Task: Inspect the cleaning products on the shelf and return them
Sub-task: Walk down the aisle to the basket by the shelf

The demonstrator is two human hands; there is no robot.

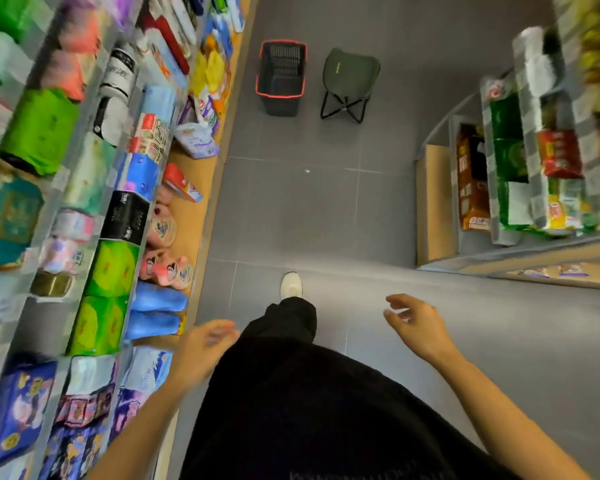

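In the head view, the left hand (207,344) and the right hand (418,323) hang empty with fingers loosely spread, while colourful plastic-wrapped packs (111,268) fill the tiered shop shelf (201,202) beside the left hand.

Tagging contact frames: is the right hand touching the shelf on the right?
Apart. Head view: the right hand hangs open over grey floor, with floor showing between it and the shelf.
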